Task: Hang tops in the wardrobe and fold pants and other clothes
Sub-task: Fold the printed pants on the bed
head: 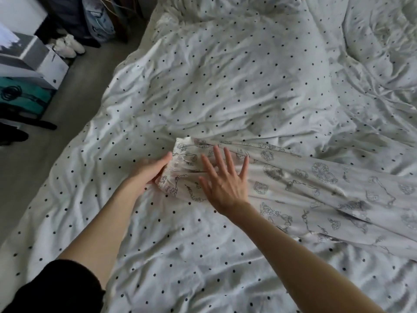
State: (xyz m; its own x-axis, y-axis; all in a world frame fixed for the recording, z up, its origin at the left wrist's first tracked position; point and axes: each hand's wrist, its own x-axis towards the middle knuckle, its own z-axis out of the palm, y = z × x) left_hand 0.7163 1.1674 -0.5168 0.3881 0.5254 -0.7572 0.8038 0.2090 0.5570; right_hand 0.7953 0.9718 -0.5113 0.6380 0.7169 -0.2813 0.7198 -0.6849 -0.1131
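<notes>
A pair of white pants (316, 184) with a grey sketch print lies stretched across the bed, its elastic waistband (180, 163) pointing left and its legs running off to the right. My left hand (151, 170) grips the waistband edge, fingers tucked under the fabric. My right hand (223, 179) lies flat with fingers spread, pressing on the pants just right of the waistband.
The bed is covered by a rumpled white duvet (225, 86) with black dots. On the grey carpet at the left stand white sneakers (67, 46), stacked boxes (33, 62) and a teal item (24, 98). A patterned bag (99, 21) leans at the top left.
</notes>
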